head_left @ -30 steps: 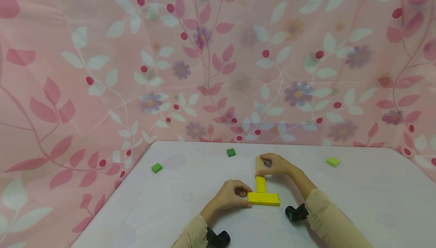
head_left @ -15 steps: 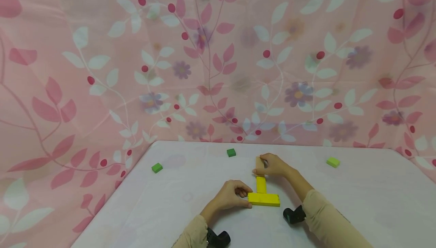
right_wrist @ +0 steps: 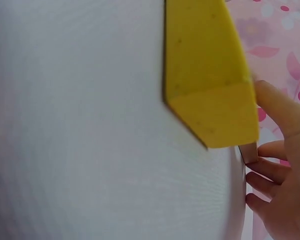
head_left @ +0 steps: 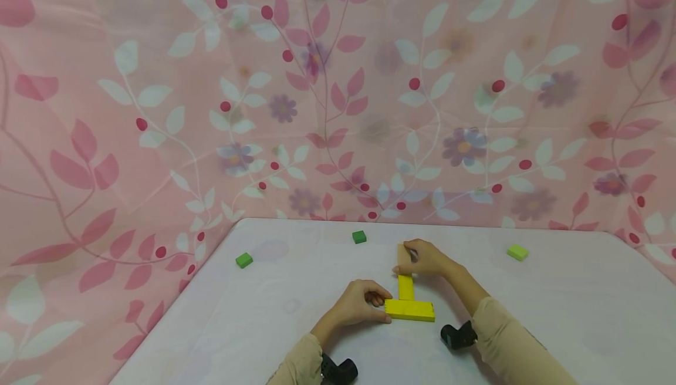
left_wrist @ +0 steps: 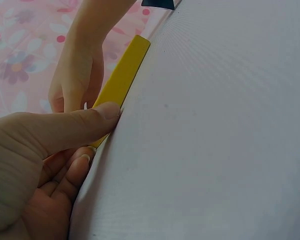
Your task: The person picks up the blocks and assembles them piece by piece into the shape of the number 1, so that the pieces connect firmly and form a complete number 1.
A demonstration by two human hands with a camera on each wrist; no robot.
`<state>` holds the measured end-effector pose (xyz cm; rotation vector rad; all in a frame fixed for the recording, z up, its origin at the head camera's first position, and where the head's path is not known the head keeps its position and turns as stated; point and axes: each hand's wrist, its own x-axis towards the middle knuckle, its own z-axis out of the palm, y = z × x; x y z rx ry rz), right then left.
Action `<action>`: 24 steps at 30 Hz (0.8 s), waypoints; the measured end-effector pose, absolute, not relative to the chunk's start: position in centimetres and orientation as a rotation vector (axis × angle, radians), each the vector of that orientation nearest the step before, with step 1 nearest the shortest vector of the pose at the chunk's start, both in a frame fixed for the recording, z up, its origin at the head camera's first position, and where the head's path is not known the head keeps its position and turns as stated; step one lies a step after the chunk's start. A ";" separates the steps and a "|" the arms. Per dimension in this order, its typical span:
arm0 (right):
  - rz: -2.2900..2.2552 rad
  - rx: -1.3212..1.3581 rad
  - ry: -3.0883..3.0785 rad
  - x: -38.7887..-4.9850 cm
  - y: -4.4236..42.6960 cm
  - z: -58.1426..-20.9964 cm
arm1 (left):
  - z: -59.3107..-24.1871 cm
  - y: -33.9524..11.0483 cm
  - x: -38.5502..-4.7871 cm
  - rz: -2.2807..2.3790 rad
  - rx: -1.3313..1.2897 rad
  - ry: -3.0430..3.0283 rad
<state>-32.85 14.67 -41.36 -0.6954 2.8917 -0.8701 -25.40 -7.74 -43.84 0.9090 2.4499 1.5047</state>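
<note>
The tan block (head_left: pixel 404 256) lies a little short of the middle of the far edge of the white-covered worktop (head_left: pixel 560 314), on the line running toward the near side. It looks like bare wood, so it should be light and stiff, with nothing fragile about it; a smooth surface would probably let it slide easily. The right hand (head_left: pixel 426 257) pinches it, thumb near its close end and a finger toward its far end; that fingertip grip seems ample.

Nearer, a small yellow block (head_left: pixel 406 288) seems to meet its end, and the long yellow block (head_left: pixel 409 309) lies crosswise in front, making a T shape. The left hand (head_left: pixel 356 303) pinches the left end of the long one between thumb and fingers, a sensible hold for steadying so light a bar. The right wrist view shows its flat faces, crisp straight edges and a few dark specks, likely painted wood.

Toward the far left corner sits a dark green block (head_left: pixel 244 260), with another green block (head_left: pixel 359 237) close to the far edge and a lime block (head_left: pixel 517 252) toward the far right corner; all are small, squared and probably just as hard. Behind the worktop hangs a creased, leaf-printed pink cloth (head_left: pixel 369 121).
</note>
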 end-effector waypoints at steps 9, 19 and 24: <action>-0.827 -0.750 2.894 -32.8 14.8 -41.3 | -43.8 -7.7 -25.4 1.504 0.875 2.449; -0.859 -0.779 2.891 -33.0 15.0 -41.7 | -43.7 -7.7 -25.3 1.504 0.892 2.448; -0.861 -0.747 2.880 -32.9 14.9 -41.8 | -43.6 -7.7 -25.2 1.507 0.885 2.448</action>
